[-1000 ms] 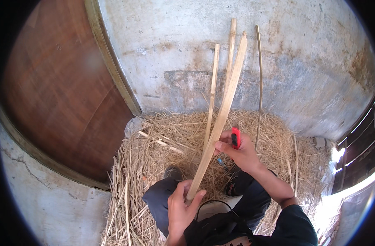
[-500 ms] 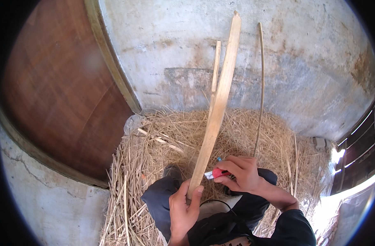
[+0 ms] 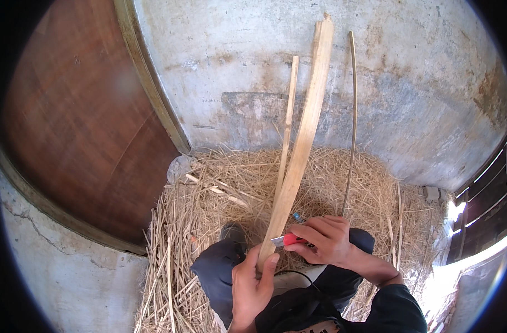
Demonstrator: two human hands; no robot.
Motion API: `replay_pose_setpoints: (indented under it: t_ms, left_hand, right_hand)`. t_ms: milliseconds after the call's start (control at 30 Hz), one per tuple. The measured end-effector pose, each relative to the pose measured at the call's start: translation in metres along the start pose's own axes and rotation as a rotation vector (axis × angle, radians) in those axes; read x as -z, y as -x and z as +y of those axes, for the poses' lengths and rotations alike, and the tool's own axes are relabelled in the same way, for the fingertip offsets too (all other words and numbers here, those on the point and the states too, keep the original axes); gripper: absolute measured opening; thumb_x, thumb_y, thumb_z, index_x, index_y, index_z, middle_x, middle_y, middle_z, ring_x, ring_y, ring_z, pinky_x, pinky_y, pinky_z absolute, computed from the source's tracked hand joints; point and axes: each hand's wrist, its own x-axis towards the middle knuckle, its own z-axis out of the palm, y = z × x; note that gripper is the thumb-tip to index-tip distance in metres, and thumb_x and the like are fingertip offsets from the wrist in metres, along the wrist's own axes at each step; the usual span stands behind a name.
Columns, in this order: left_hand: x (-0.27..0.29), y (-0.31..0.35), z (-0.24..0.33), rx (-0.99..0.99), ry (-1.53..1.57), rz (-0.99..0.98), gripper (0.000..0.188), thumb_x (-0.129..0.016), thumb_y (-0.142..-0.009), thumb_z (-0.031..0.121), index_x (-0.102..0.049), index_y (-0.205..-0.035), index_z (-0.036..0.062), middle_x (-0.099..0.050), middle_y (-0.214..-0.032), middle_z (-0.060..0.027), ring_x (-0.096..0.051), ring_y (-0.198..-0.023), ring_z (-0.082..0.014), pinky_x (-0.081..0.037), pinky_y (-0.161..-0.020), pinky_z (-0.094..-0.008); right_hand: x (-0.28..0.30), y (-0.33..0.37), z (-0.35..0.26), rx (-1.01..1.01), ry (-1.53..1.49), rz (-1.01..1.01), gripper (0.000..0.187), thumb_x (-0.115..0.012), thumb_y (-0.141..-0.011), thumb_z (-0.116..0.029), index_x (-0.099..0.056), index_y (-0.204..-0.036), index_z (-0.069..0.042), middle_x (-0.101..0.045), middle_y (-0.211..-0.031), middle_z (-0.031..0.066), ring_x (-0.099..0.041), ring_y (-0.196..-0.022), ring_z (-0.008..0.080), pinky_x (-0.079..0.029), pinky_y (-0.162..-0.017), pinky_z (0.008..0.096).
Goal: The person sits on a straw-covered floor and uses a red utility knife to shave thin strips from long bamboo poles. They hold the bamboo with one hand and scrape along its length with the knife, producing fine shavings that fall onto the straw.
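A long, flat strip of pale split bamboo or wood point(image 3: 304, 136) slants up and away from me, its far end in front of the wall. Its near end is gripped by my left hand point(image 3: 252, 288), thumb on the right side. My right hand point(image 3: 326, 240) is closed round a red-handled utility knife point(image 3: 291, 240). The knife's short metal blade points left and meets the strip's right edge just above my left fingers. How deep the blade sits in the strip I cannot tell.
A thin stick point(image 3: 291, 100) stands left of the strip, and a thin rod point(image 3: 352, 111) leans on the wall point(image 3: 409, 89) to the right. Shavings and straw point(image 3: 209, 177) cover the floor round my legs. A brown door panel point(image 3: 87, 127) is at left.
My right hand has shifted slightly left, bringing the knife blade from beside the strip onto its edge. The strip has turned a little, its far end moving right.
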Motion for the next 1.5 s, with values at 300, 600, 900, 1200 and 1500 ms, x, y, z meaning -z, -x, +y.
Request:
replay_pose_setpoints:
  t_ms: [300, 600, 900, 1200, 1500]
  left_hand:
    - [0.002, 0.004, -0.009, 0.016, 0.012, -0.014, 0.027, -0.07, -0.105, 0.014, -0.069, -0.128, -0.0012, -0.07, -0.073, -0.0109, -0.062, -0.062, -0.009, -0.05, -0.058, -0.029]
    - [0.009, 0.016, -0.018, 0.104, 0.123, 0.007, 0.02, -0.066, -0.107, 0.011, -0.074, -0.122, 0.0003, -0.064, -0.079, 0.0035, -0.048, -0.068, -0.0022, -0.037, -0.058, -0.0228]
    - [0.022, 0.029, -0.023, 0.235, 0.078, -0.039, 0.023, -0.066, -0.109, 0.016, -0.073, -0.123, -0.001, -0.061, -0.077, 0.0054, -0.049, -0.07, -0.0011, -0.039, -0.061, -0.021]
    - [0.03, 0.036, -0.007, 0.181, 0.085, 0.016, 0.024, -0.064, -0.109, 0.023, -0.073, -0.119, 0.0027, -0.064, -0.083, -0.0043, -0.055, -0.079, -0.0123, -0.049, -0.069, -0.0315]
    - [0.037, 0.064, -0.029, 0.254, 0.179, -0.012, 0.026, -0.061, -0.111, 0.02, -0.073, -0.126, 0.0019, -0.066, -0.089, 0.001, -0.054, -0.079, -0.0076, -0.047, -0.069, -0.0264]
  right_hand:
    - [-0.003, 0.001, 0.001, 0.036, 0.097, 0.019, 0.037, -0.09, -0.079, -0.042, -0.077, -0.102, -0.015, -0.063, -0.073, -0.005, -0.062, -0.058, 0.0116, -0.044, -0.053, 0.0265]
    - [-0.012, -0.006, 0.004, 0.077, 0.115, 0.007, 0.037, -0.089, -0.081, -0.044, -0.076, -0.102, -0.017, -0.06, -0.071, -0.0059, -0.061, -0.058, 0.0106, -0.042, -0.052, 0.0267]
    - [-0.015, -0.025, 0.018, 0.042, 0.098, 0.038, 0.034, -0.09, -0.08, -0.041, -0.077, -0.1, -0.017, -0.061, -0.07, -0.0048, -0.061, -0.056, 0.0124, -0.045, -0.052, 0.0286]
    - [-0.01, -0.053, 0.035, 0.021, 0.071, 0.043, 0.027, -0.088, -0.083, -0.033, -0.079, -0.1, -0.014, -0.068, -0.073, -0.0009, -0.065, -0.056, 0.0162, -0.049, -0.05, 0.03]
    - [-0.023, -0.095, 0.099, -0.08, 0.11, 0.118, 0.027, -0.079, -0.097, -0.036, -0.083, -0.102, -0.01, -0.078, -0.081, 0.0057, -0.069, -0.06, 0.0142, -0.05, -0.05, 0.0302]
